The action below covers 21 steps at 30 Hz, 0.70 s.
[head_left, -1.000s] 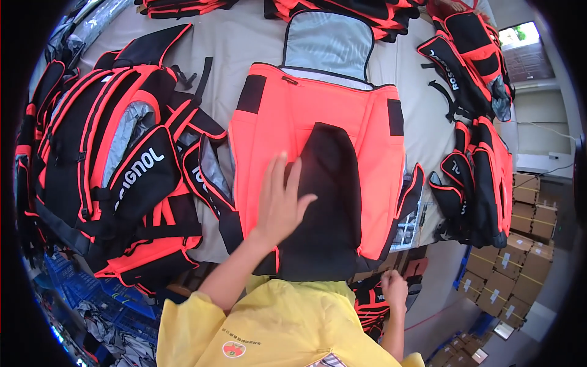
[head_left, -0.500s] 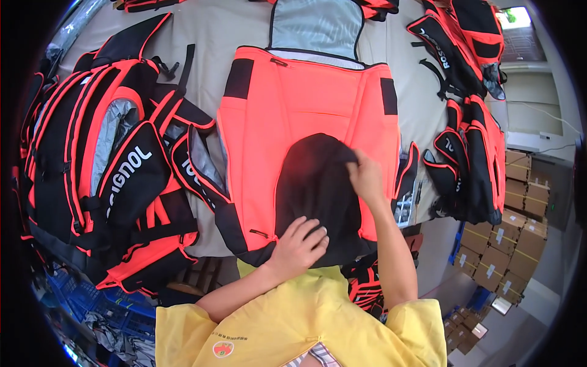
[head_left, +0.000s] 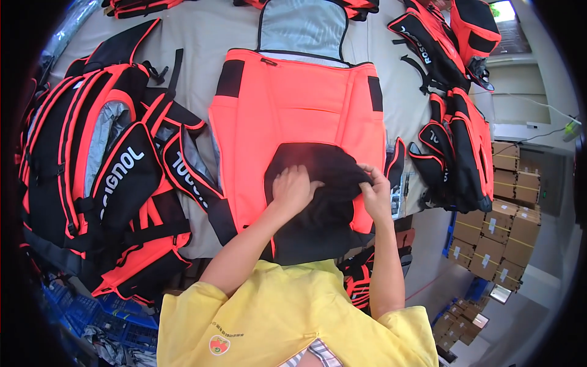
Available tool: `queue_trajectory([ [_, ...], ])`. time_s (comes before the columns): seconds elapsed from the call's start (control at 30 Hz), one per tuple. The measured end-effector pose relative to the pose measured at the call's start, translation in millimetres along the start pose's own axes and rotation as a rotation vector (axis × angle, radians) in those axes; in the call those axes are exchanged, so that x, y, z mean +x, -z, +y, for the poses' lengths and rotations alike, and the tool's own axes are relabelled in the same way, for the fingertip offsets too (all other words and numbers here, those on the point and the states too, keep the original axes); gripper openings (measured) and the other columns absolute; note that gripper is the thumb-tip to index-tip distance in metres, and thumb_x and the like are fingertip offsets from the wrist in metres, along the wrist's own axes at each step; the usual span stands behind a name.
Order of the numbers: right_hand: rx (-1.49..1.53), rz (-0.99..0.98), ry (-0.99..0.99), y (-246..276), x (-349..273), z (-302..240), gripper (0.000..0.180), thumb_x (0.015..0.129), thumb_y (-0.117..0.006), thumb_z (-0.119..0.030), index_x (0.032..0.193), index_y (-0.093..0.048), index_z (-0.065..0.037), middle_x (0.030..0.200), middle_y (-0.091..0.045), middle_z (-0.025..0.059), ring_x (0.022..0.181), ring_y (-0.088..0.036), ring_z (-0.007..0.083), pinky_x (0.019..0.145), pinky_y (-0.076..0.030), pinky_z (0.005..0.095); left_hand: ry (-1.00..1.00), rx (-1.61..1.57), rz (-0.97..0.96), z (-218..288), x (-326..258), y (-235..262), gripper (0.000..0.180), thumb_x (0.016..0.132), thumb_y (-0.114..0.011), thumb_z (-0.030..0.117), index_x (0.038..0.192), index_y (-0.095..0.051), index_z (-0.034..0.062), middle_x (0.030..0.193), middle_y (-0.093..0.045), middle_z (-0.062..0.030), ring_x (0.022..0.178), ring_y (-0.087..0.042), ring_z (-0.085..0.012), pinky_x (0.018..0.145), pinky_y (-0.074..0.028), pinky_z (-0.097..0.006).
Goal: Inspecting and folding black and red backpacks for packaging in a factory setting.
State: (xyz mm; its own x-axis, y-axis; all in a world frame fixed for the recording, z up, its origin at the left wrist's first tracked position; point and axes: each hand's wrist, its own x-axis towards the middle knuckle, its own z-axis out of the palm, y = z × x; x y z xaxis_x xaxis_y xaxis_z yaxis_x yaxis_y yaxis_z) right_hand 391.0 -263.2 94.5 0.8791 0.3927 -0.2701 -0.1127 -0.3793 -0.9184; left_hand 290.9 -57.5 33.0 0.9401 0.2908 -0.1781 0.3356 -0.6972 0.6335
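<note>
In front of me lies a large coral-orange and black bag (head_left: 306, 116), with a grey-lined flap (head_left: 302, 27) folded out at its far end. A black fabric panel (head_left: 312, 211) covers its near middle, its upper part crumpled between my hands. My left hand (head_left: 293, 192) lies on that panel, thumb held away from the fingers. At the panel's right edge, my right hand (head_left: 376, 192) pinches the black fabric between thumb and fingers. The underside of the panel is hidden.
Black and orange backpacks (head_left: 92, 159) crowd the left side of the pale table cover (head_left: 391, 43). More bags (head_left: 461, 147) lie at the right. Blue crates (head_left: 122, 318) stand below left; stacked cardboard boxes (head_left: 495, 238) are on the floor at right.
My left hand has moved up and forward over the black panel. My right hand has come lower, and the panel's raised top has sunk and crumpled. The whole view has shifted slightly.
</note>
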Motion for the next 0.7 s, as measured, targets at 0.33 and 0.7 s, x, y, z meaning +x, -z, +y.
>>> queue_trajectory([
  [0.33, 0.013, 0.014, -0.030, -14.4, 5.4, 5.4, 0.032, 0.099, -0.061, 0.011, 0.129, -0.065, 0.000, 0.113, -0.072, 0.0067, 0.104, -0.067, 0.0129, 0.093, -0.054, 0.0274, 0.234, -1.892, -0.213, -51.6, -53.6, 58.7, 0.030, 0.110, -0.062, 0.037, 0.123, -0.072, 0.0120, 0.126, -0.075, -0.0046, 0.119, -0.069, -0.0234, 0.105, -0.053, -0.043],
  [0.7, -1.169, -0.532, 0.574, -76.5, -48.3, -2.6, 0.029, 0.077, -0.074, -0.015, 0.104, -0.080, -0.007, 0.101, -0.062, 0.0103, 0.112, -0.059, 0.0332, 0.118, -0.038, 0.0542, -0.085, -0.316, -0.229, -18.8, -61.5, 53.4, 0.032, 0.106, -0.063, 0.030, 0.099, -0.066, -0.0009, 0.090, -0.068, -0.0184, 0.087, -0.069, -0.0359, 0.079, -0.055, -0.043],
])
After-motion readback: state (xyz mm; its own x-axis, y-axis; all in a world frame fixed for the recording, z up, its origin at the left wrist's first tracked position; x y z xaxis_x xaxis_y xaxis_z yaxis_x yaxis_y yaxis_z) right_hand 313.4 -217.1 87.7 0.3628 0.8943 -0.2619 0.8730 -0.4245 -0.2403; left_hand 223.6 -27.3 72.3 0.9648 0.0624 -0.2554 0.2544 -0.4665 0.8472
